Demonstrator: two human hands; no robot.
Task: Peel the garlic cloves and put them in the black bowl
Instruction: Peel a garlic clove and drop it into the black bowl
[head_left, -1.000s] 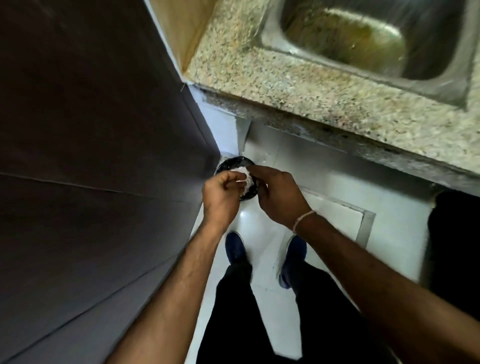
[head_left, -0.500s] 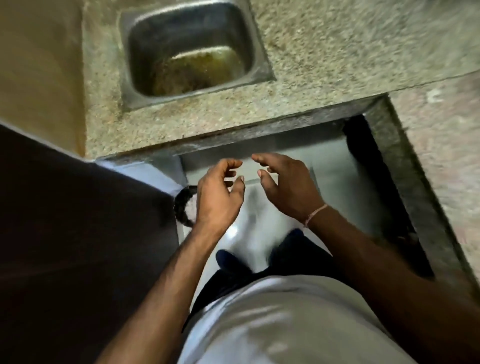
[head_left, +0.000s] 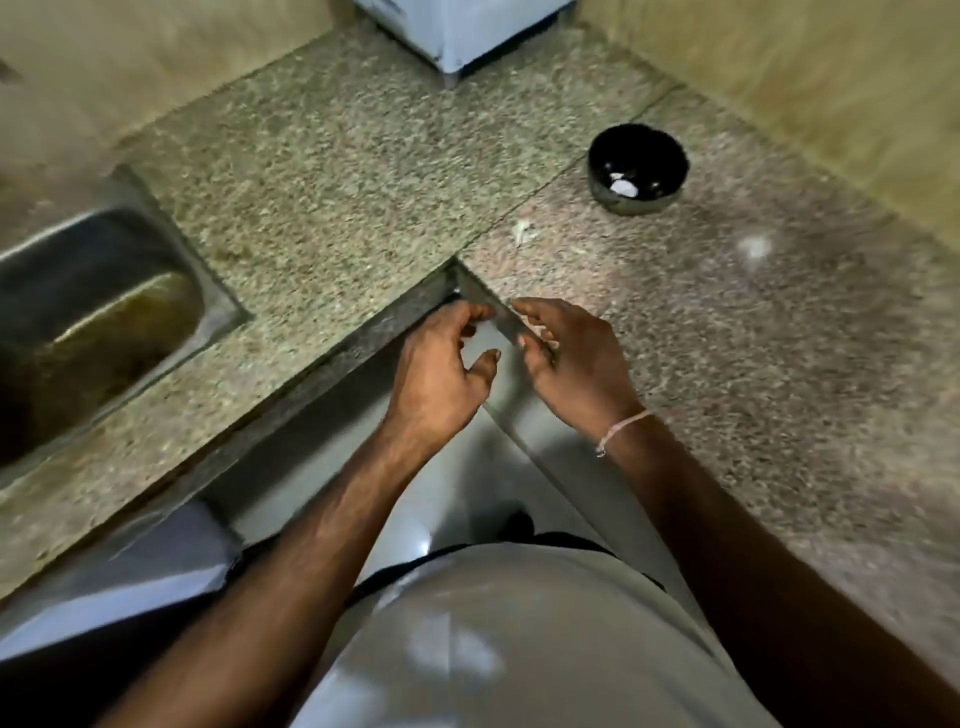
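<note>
speckled granite counter (head_left: 727, 338) carries the black round bowl (head_left: 638, 167) near its far corner, both empty hands, left hand (head_left: 441, 374) and right hand (head_left: 576, 364), loosely curled off its inner corner; blur hides cloves, risking fumbling.

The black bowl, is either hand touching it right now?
Apart. The head view shows the black bowl on the counter, bare granite between it and the left hand and right hand.
</note>
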